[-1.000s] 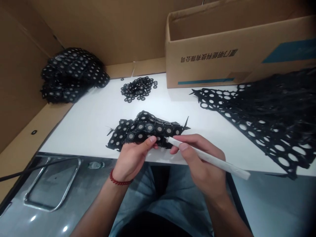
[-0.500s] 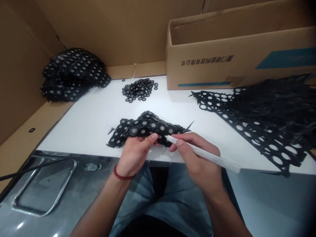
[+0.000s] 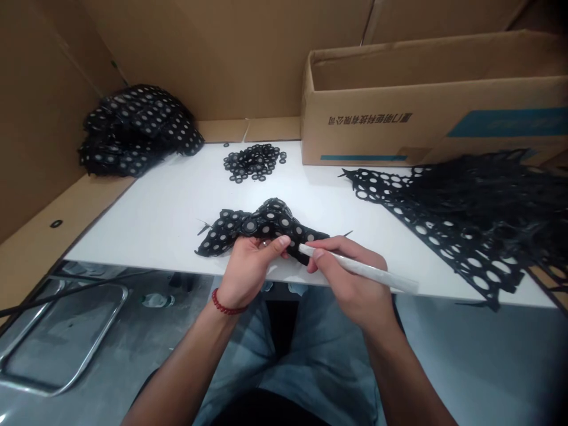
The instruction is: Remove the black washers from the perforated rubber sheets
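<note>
A crumpled black sheet of round rubber rings (image 3: 266,228) lies bunched near the table's front edge. My left hand (image 3: 255,260) pinches its near edge, thumb on top and fingers underneath. In my right hand (image 3: 355,275) is a white pen-like stick (image 3: 368,271), gripped like a pencil. Its tip meets the sheet just right of my left thumb; the exact contact is hidden by my fingers. Beyond the sheet sits a pile of loose black rings (image 3: 252,161) on the white table (image 3: 177,195).
A large heap of black ring sheets (image 3: 137,130) stands at the back left. Punched-out black webbing (image 3: 465,219) spreads over the right side, before a cardboard box (image 3: 364,127). One ring (image 3: 56,223) lies on the left cardboard. A metal frame (image 3: 102,337) is below the table.
The camera view has shifted slightly. Both hands stay at the sheet, which has turned a little, and the stick's tip remains at its near edge.
</note>
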`<state>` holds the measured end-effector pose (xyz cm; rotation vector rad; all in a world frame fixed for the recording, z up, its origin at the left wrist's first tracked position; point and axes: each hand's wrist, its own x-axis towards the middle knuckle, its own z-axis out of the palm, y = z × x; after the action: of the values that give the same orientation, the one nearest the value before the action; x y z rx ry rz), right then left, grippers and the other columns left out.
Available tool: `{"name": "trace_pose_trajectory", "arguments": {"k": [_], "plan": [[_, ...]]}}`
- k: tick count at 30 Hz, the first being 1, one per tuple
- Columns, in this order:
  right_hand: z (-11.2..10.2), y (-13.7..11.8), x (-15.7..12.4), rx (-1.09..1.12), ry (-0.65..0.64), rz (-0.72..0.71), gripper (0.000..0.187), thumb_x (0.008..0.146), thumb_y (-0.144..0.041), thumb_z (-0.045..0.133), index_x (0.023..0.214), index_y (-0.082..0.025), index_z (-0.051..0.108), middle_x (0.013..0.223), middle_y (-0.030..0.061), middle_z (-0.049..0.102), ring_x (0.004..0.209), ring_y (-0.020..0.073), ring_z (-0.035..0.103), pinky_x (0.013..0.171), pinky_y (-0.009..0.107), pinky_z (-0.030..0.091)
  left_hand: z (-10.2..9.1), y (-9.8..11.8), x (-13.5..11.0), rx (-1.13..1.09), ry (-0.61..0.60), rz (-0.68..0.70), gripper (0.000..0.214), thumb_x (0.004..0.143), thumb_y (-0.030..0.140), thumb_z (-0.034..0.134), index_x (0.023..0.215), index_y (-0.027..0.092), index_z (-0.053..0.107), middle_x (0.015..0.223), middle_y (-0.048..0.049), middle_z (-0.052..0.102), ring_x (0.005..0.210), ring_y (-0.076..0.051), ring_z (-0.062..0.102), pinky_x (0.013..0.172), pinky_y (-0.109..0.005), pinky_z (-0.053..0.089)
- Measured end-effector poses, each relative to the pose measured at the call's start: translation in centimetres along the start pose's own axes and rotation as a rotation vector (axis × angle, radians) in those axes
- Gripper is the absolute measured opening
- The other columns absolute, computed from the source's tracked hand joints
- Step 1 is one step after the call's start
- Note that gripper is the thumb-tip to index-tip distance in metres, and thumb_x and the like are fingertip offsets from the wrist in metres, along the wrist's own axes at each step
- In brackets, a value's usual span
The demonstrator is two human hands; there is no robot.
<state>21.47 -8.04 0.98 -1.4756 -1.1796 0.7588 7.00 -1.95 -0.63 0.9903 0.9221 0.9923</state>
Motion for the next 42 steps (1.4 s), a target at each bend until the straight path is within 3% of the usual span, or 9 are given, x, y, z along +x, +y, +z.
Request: {"name": "trace_pose_trajectory", "arguments": {"k": [6, 11, 14, 23, 30, 42], "plan": [[-0.3, -0.1, 0.5, 0.026, -0.081, 0.037, 0.012, 0.078, -0.019, 0.060, 0.074, -0.019, 0.071, 0.062, -0.0011, 0.068, 0.064, 0.0136, 0.062, 0.059, 0.023, 0.046, -0.2, -0.4, 0.2, 0.110, 0.009, 0.057, 0.027, 0.073, 0.031, 0.071, 0.056, 0.012, 0.062, 0.062, -0.0007, 0.060, 0.064, -0.010, 0.053, 0.067, -0.023, 0.042], [-0.3, 1.3, 0.5, 0.270, 0.084, -0.007, 0.014, 0.081, -0.025, 0.058, 0.079, -0.018, 0.070, 0.059, -0.0007, 0.065, 0.062, 0.0142, 0.060, 0.065, 0.027, 0.047, -0.1, -0.8, 0.7, 0.143, 0.055, 0.108, 0.032, 0.079, 0.035, 0.064, 0.057, 0.012, 0.063, 0.059, -0.0031, 0.063, 0.063, -0.012, 0.057, 0.071, -0.025, 0.045], [-0.3, 1.9, 0.4, 0.305, 0.112, 0.004, 0.014, 0.081, -0.026, 0.058, 0.081, -0.017, 0.069, 0.059, -0.0003, 0.064, 0.062, 0.0151, 0.059, 0.064, 0.029, 0.046, 0.4, -0.5, 0.7, 0.099, 0.099, 0.121, 0.029, 0.078, 0.035, 0.065, 0.061, 0.012, 0.065, 0.058, -0.0040, 0.065, 0.060, -0.014, 0.061, 0.070, -0.027, 0.048], [-0.2, 2.0, 0.3, 0.315, 0.112, -0.017, 0.012, 0.083, -0.026, 0.058, 0.082, -0.018, 0.067, 0.062, -0.0007, 0.064, 0.065, 0.0145, 0.059, 0.068, 0.028, 0.045, 1.1, 0.0, 0.1, 0.440, 0.257, -0.005, 0.026, 0.064, 0.038, 0.075, 0.060, 0.012, 0.074, 0.064, -0.0092, 0.072, 0.067, -0.021, 0.066, 0.062, -0.026, 0.049], [-0.3, 1.6, 0.3, 0.238, 0.113, -0.028, 0.013, 0.082, -0.025, 0.057, 0.082, -0.018, 0.068, 0.061, -0.0013, 0.064, 0.062, 0.0144, 0.058, 0.064, 0.027, 0.044, 0.3, 0.0, -0.1, 0.241, 0.184, 0.003, 0.024, 0.065, 0.035, 0.076, 0.057, 0.013, 0.073, 0.067, -0.0078, 0.072, 0.075, -0.019, 0.065, 0.075, -0.027, 0.050], [-0.4, 1.1, 0.3, 0.186, 0.043, -0.010, 0.012, 0.083, -0.024, 0.058, 0.083, -0.018, 0.069, 0.063, -0.0002, 0.066, 0.065, 0.0156, 0.060, 0.065, 0.029, 0.046, 0.7, 0.3, -0.2, 0.184, 0.213, -0.029, 0.023, 0.063, 0.032, 0.078, 0.053, 0.013, 0.071, 0.061, -0.0071, 0.070, 0.068, -0.019, 0.066, 0.071, -0.028, 0.051]]}}
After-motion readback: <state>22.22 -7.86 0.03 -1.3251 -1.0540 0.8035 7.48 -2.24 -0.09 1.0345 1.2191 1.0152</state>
